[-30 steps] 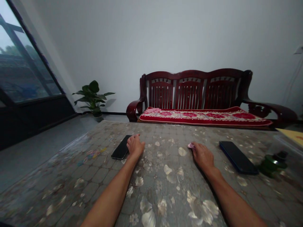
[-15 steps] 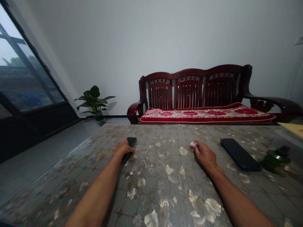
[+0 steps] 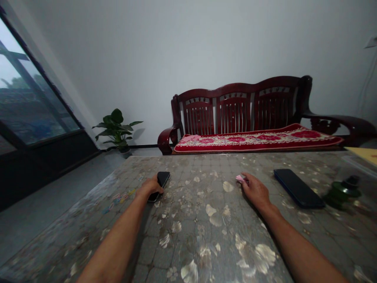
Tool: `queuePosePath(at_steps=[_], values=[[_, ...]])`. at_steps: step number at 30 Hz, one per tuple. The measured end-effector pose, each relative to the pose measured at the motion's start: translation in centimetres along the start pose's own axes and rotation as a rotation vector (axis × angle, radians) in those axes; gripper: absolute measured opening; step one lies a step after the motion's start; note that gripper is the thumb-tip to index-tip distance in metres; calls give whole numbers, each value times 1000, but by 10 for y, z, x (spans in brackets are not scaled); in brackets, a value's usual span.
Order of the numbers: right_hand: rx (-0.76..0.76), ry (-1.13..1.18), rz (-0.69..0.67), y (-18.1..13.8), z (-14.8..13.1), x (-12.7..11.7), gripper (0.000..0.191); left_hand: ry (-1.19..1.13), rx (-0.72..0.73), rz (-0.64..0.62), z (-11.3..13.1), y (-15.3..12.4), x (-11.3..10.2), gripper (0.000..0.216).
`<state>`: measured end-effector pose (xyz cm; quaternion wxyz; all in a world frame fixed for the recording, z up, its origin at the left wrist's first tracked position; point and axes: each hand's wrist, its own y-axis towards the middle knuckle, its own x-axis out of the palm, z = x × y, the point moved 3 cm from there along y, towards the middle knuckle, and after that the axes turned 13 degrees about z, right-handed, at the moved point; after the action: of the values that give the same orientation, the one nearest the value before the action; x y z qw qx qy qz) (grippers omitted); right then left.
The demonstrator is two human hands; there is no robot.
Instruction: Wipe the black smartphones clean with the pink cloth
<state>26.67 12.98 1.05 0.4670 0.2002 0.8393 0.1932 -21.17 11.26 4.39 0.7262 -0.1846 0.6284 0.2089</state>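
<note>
My left hand (image 3: 151, 185) is closed around a dark smartphone (image 3: 163, 179) that lies on the table. Its thumb is at the phone's right edge, and the other fingers are mostly hidden on the far left side. Between the thumb and fingers of my right hand (image 3: 255, 191) is a small pink piece (image 3: 240, 179), perhaps folded paper, held low over the tabletop. Several coloured paper clips (image 3: 119, 198) lie to the left of my left forearm.
The table (image 3: 203, 220) has a patterned grey cover. Right of my right hand lies a larger dark phone-like slab (image 3: 298, 188), beside a green bottle (image 3: 343, 193) and a yellow sheet (image 3: 363, 154). Behind stand a wooden bench (image 3: 235, 118) and a potted plant (image 3: 117, 127).
My left hand has slid slightly toward me along the smartphone, and its fingers have drawn in around it. My right hand stays nearly in place with the pink piece.
</note>
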Motion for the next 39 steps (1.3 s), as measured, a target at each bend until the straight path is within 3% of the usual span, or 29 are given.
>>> queuePosePath(at_steps=[7, 13, 17, 20, 23, 29, 34, 39], values=[[43, 37, -14, 2, 0, -2, 39, -68, -11, 2, 0, -2, -11, 99], [101, 70, 15, 3, 3, 0, 39, -193, -45, -31, -6, -14, -37, 94], [130, 124, 55, 4, 7, 3, 41, -248, -12, -49, 3, -26, -53, 95], [190, 220, 86, 7, 14, 7, 46, -301, 77, -46, 26, -41, -55, 101], [267, 373, 145, 10, 22, 11, 54, -412, 272, -52, 65, -67, -47, 106], [411, 679, 262, 12, 33, 14, 60, -250, 612, -26, 141, -127, -16, 116], [462, 779, 269, 14, 31, 13, 59, -113, 699, -46, 181, -152, 4, 120], [476, 787, 272, 14, 30, 14, 56, -89, 731, -98, 203, -164, 13, 122]])
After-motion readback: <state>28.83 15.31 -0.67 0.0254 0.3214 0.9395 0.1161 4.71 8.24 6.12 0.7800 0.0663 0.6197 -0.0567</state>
